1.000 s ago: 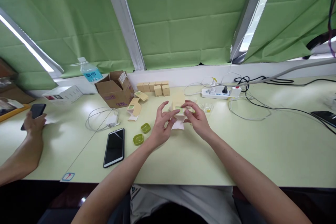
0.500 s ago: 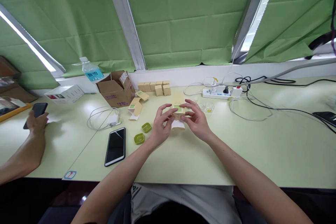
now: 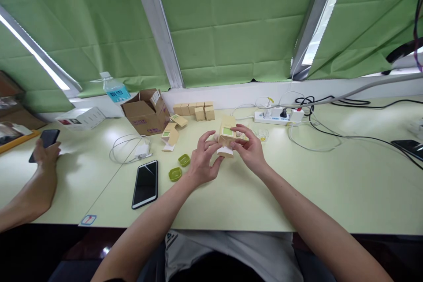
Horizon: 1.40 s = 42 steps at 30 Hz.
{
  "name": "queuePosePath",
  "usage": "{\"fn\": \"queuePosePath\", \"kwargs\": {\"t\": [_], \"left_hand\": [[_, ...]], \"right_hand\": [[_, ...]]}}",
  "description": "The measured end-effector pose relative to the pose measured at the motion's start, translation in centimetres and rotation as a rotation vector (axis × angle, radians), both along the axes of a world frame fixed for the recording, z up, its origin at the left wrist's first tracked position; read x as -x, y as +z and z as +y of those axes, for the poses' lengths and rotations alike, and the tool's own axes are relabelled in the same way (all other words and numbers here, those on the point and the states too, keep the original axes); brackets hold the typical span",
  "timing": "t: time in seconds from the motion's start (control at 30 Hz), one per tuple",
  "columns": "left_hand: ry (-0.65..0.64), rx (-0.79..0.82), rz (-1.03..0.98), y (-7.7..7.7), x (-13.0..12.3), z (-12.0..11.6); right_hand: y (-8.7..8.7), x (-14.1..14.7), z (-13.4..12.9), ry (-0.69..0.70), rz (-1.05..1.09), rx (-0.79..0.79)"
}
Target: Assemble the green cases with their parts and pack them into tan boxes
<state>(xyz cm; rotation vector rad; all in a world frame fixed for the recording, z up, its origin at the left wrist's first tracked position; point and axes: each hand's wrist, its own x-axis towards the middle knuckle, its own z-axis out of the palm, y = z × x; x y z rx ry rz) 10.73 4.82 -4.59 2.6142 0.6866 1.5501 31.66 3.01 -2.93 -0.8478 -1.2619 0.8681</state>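
Observation:
A small tan cardboard box (image 3: 226,139) with a green patch on its face is held over the table, tilted, its flaps unfolded at top and bottom. My right hand (image 3: 248,149) grips its right side between thumb and fingers. At the lower left, my left hand (image 3: 205,159) has its fingertips on the box, with the thumb by the pale bottom flap (image 3: 225,152). Two green plastic pieces, a smaller one (image 3: 184,160) and a larger one (image 3: 175,174), lie left of my left hand. Behind my right hand sits a clear plastic piece (image 3: 263,135) with something yellow inside.
Further back are opened small boxes (image 3: 170,136), several closed ones (image 3: 200,113) and a large carton (image 3: 146,112). A phone (image 3: 145,184) and white charger (image 3: 142,151) lie left. A power strip (image 3: 279,116) with cables stands behind right. Another person's hand (image 3: 46,153) holds a phone at far left.
The small box has turned and tilted slightly, its bottom flap swinging right. My left hand has lowered a little, its thumb moving down beside the flap; my right hand keeps its grip.

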Motion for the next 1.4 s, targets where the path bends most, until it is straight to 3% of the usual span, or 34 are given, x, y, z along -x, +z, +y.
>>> {"fn": "queuePosePath", "kwargs": {"t": [0.13, 0.27, 0.4, 0.67, 0.9, 1.13, 1.4], "left_hand": [[0.135, -0.023, 0.007, -0.4, 0.1, 0.3], [0.171, 0.013, -0.041, -0.5, 0.0, 0.4], [0.149, 0.069, -0.087, -0.3, -0.1, 0.3], [0.183, -0.003, -0.122, 0.0, -0.3, 0.1], [0.099, 0.12, -0.192, 0.2, -0.6, -0.1], [0.051, 0.274, -0.247, -1.0, -1.0, 0.3], [0.06, 0.269, -0.28, -1.7, -1.3, 0.5]], "right_hand": [[0.0, 0.0, -0.3, 0.011, -0.025, 0.005], [0.1, 0.0, -0.6, 0.071, -0.031, -0.038], [0.4, 0.1, -0.8, 0.086, -0.033, -0.064], [0.6, 0.3, -1.3, 0.135, -0.038, -0.061], [0.5, 0.7, -1.5, 0.065, -0.126, -0.065], [-0.1, 0.9, -1.3, -0.009, -0.14, -0.074], [-1.2, 0.9, -1.1, -0.052, -0.248, -0.176]]}}
